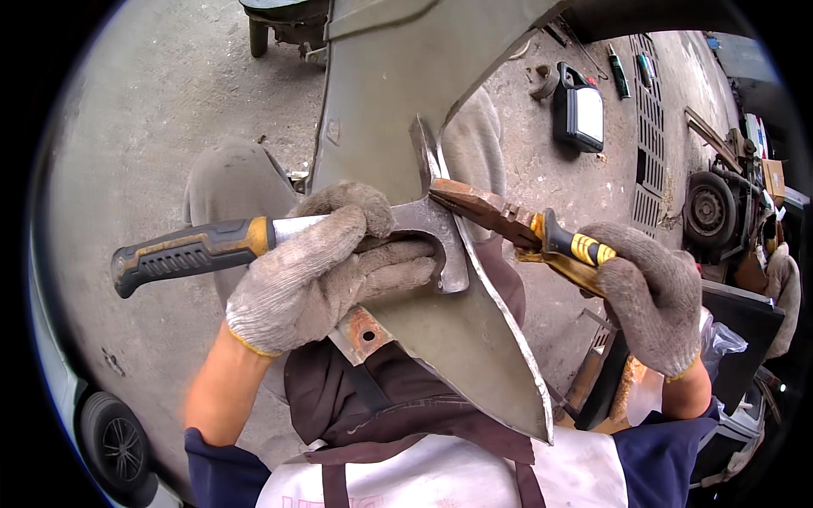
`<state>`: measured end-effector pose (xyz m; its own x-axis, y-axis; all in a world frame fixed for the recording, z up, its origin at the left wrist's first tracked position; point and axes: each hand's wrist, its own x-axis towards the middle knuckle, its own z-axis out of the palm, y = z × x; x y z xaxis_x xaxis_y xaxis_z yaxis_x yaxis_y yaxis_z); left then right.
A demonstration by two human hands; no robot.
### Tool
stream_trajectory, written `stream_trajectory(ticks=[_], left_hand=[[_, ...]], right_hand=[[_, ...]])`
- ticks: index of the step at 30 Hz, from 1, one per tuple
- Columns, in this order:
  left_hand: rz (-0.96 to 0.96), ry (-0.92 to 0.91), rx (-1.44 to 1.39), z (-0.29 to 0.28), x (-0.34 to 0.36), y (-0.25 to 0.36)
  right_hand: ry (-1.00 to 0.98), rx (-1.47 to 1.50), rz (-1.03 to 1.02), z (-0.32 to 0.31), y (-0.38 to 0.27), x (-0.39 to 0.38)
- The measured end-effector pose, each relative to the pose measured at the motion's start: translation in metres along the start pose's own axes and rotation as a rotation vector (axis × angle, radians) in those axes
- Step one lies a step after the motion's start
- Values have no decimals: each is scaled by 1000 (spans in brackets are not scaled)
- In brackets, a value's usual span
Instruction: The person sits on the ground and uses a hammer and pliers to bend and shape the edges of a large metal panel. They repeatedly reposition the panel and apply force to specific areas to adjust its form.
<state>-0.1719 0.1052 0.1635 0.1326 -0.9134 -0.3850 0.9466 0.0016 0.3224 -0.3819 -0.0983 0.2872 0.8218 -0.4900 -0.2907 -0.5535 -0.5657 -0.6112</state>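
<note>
A curved grey-beige sheet metal panel [478, 347], like a car fender, lies across my lap with a bright, rough right edge and a rusty tab with a hole. My gloved left hand [309, 275] wraps round a hammer [190, 256] near its head, pressed against the panel. Its yellow and black handle points left, and its long head [426, 220] has a pointed end upward. In my gloved right hand [652, 292] are rusty pliers [517, 222] with yellow and black grips. Their jaw tips reach the panel's edge beside the hammer head; whether they pinch the metal I cannot tell.
On the concrete floor stand a black jug [580, 114] with a white label and a dark green tube [619, 72], beside a slotted drain grate [649, 165]. A loose wheel [710, 209] and clutter line the right. A car wheel [121, 440] shows at lower left.
</note>
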Motion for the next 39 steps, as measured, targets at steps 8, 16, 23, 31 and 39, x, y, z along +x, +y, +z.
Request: stream_trajectory(ticks=[8,16,23,31,39], left_hand=[[-18,10,-64,0,-2,-2],[-27,12,-63,3,1,2],[11,3,-43,1,2,1],[23,41,-61,3,0,1],[-18,32,-84,0,0,2]], right_hand=[[40,-113,-168,-3,-9,2],[-16,-151,-104,3,0,-2],[-213,355,484,-7,-8,-2],[71,0,-46,11,3,-22],[73,32,126,11,-10,-18]])
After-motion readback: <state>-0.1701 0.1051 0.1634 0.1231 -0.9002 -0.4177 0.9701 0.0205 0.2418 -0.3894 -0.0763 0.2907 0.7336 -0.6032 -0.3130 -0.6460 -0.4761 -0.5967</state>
